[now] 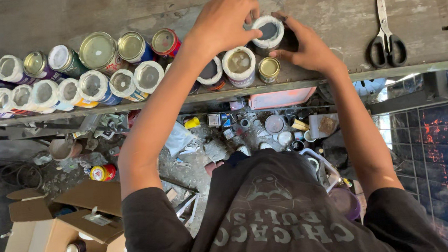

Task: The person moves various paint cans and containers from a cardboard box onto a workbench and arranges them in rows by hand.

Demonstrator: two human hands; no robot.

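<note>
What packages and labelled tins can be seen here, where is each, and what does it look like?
Paper-wrapped tin: on the wooden shelf, round, white rim, between the left hand and right hand.
Rows of tins: left on the shelf, round, with blue, red and purple labels.
Cardboard box: floor, lower left, brown, open, holding tins.
Yellow-red tin: lying on the floor.

Worn wooden bench (pixel 119 11), littered floor (pixel 195 165), blue tiles (pixel 438 141)

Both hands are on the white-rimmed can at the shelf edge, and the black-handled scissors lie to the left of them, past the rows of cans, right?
Not quite. Both hands, left hand and right hand, are on the white-rimmed can, but the head view shows the scissors to their right.
</note>
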